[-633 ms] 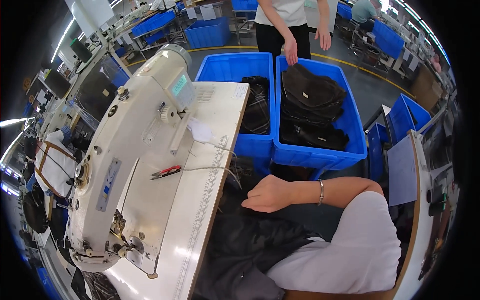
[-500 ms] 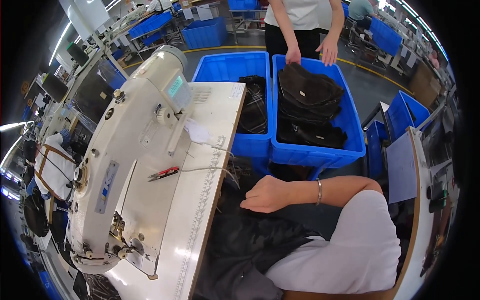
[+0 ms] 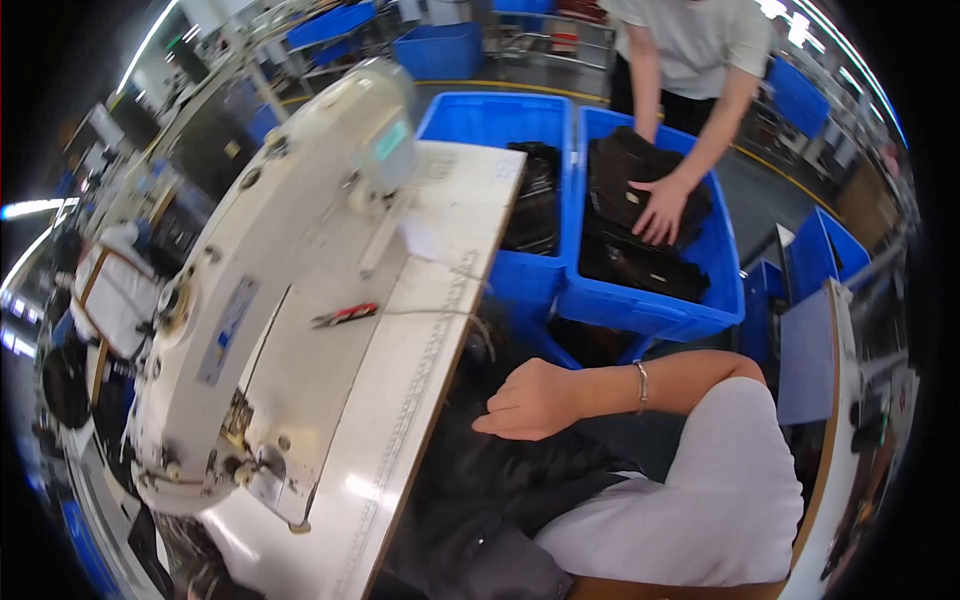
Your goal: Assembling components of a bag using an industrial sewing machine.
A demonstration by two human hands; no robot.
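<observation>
My right hand (image 3: 531,400) is curled into a loose fist over the dark clothing on my lap (image 3: 490,500), just right of the table edge. Nothing sticks out of its fingers, and the palm side is hidden. My left hand is out of the picture. On my left stands a white sewing machine (image 3: 270,260) on a white table (image 3: 395,400). Red-handled thread snips (image 3: 347,315) lie on the tabletop with a pale cord (image 3: 430,311) running from them.
Beyond the table stand two blue bins (image 3: 650,315); the right one holds stacked dark fabric pieces (image 3: 640,180). A co-worker (image 3: 690,60) leans over it, one hand (image 3: 662,208) spread on the stack. More dark fabric (image 3: 533,205) lies in the left bin (image 3: 500,105).
The co-worker has bent forward and reached deeper into the right bin, one hand now flat on the fabric. The view has shifted slightly. My right hand stays in its fist.
</observation>
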